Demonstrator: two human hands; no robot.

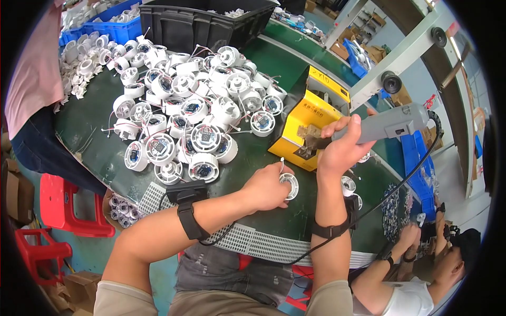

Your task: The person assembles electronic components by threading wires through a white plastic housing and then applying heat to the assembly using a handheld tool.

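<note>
Near the table's front edge my left hand (265, 185) is closed on a white round plastic housing (293, 190) lying on the green table. A thin white lead sticks up beside it. My right hand (340, 150) is wrapped round a grey corded electric screwdriver (392, 126), held nearly level. The tool's front end reaches the metal bracket (310, 134) on a yellow box-shaped screw feeder (300, 113); whether its tip touches the bracket I cannot tell. Left of the feeder lies a heap of similar white housings (205, 100), several with blue circuit boards and thin wires.
A black crate (208, 29) and a blue bin (113, 23) stand at the back. Two or three housings (348, 185) lie beyond my right wrist. The screwdriver's black cable (406, 179) loops beside my right arm. At right a co-worker (421, 274) sits; another person (34, 79) stands left, near red stools (68, 203).
</note>
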